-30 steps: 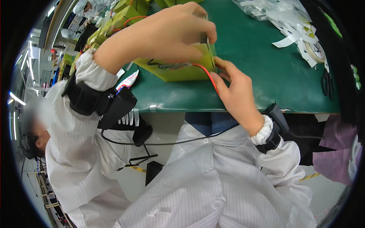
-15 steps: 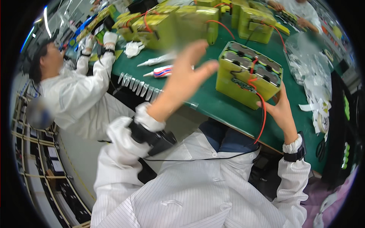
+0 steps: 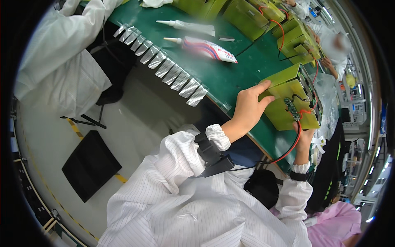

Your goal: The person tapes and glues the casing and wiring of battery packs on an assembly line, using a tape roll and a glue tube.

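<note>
Left hand (image 3: 247, 108) has come across to the yellow-green battery pack (image 3: 279, 92) since half a second ago, when it hung well apart from it; the pack itself has turned, so that its open cell side now faces far right. It sits toward the right of the green table (image 3: 247, 68), near the front edge, tilted, though whether its underside rests fully on the top I cannot tell. The left thumb and fingers are spread apart, their tips against the pack's left end. The right hand (image 3: 303, 138) is at its near right corner, thumb showing and the other fingers hidden — how firmly they close cannot be told. Between the hands, a small circuit board (image 3: 291, 109) lies on the near face, and a red lead (image 3: 297, 140) runs from it down past the right thumb. Judging by this, the step in hand is turning and steadying the pack with both hands; any further turn calls for even support at both ends, with board and lead kept free of pressure. Left of the pack lie a striped tube (image 3: 207, 49) and a white tube (image 3: 189, 28), while clear tape strips (image 3: 165, 68) hang along the front edge.
</note>
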The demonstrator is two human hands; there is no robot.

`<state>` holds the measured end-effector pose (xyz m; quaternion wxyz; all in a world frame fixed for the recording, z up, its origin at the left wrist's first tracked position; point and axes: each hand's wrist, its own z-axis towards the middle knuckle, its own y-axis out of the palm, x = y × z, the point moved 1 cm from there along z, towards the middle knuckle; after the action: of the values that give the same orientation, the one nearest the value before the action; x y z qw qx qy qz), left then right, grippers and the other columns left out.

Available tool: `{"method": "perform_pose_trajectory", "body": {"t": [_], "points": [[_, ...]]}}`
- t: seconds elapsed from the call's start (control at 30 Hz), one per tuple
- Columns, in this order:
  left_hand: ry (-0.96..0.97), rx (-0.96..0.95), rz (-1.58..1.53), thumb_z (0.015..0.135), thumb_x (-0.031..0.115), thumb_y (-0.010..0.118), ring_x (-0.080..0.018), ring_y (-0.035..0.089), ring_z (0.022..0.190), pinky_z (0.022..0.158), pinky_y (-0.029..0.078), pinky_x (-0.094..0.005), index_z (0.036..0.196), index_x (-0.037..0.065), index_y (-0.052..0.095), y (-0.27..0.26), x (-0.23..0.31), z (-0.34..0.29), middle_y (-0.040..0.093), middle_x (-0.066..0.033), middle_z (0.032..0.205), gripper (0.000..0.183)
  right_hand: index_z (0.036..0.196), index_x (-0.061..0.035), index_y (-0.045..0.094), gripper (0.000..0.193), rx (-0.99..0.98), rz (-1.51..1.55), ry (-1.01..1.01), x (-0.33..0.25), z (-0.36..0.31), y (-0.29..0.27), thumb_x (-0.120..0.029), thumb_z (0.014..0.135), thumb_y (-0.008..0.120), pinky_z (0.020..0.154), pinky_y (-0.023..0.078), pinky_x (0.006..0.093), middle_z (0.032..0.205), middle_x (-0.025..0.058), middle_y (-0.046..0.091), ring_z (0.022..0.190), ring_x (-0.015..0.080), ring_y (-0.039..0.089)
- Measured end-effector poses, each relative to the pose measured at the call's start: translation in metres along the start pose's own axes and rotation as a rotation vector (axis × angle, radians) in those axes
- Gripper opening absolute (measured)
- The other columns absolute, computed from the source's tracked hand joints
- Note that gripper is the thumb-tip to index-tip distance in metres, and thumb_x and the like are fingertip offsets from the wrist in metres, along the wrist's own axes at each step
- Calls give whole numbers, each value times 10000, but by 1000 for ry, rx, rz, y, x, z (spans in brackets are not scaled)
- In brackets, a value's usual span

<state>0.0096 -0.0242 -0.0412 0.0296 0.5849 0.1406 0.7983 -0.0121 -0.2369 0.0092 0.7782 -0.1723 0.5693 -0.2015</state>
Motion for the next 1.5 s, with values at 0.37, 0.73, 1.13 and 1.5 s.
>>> {"method": "perform_pose_trajectory", "body": {"t": [0.37, 0.73, 1.13, 1.5], "points": [[166, -41, 191, 703, 151, 689, -309, 577, 956, 803, 464, -319, 1035, -62, 562, -8, 47, -30, 577, -219, 1029, 414, 1207, -17, 423, 419, -53, 502, 516, -56, -22, -7, -258, 865, 447, 873, 428, 328, 1114, 107, 538, 1006, 207, 538], [-48, -146, 280, 759, 135, 584, -356, 548, 977, 841, 435, -364, 1039, -83, 534, -6, 31, -27, 550, -248, 1060, 358, 1162, 104, 439, 548, -817, -505, 804, -31, 47, -70, -252, 783, 613, 662, 458, 232, 920, 124, 613, 787, 134, 577], [-683, -27, -248, 873, 186, 518, -87, 495, 790, 745, 391, -228, 979, 11, 501, -113, 32, -80, 541, -35, 864, 206, 1182, 37, 465, 591, -578, -383, 346, -101, 65, -56, -303, 743, 667, 616, 414, 187, 870, 84, 604, 721, 105, 568], [-224, 321, 344, 819, 71, 565, -38, 421, 452, 420, 315, -200, 792, -12, 618, -100, 39, -50, 490, -9, 504, 102, 1129, 28, 522, 492, -528, -276, 250, -120, 47, -31, -129, 674, 626, 700, 442, 247, 864, 98, 626, 730, 140, 578]]}}
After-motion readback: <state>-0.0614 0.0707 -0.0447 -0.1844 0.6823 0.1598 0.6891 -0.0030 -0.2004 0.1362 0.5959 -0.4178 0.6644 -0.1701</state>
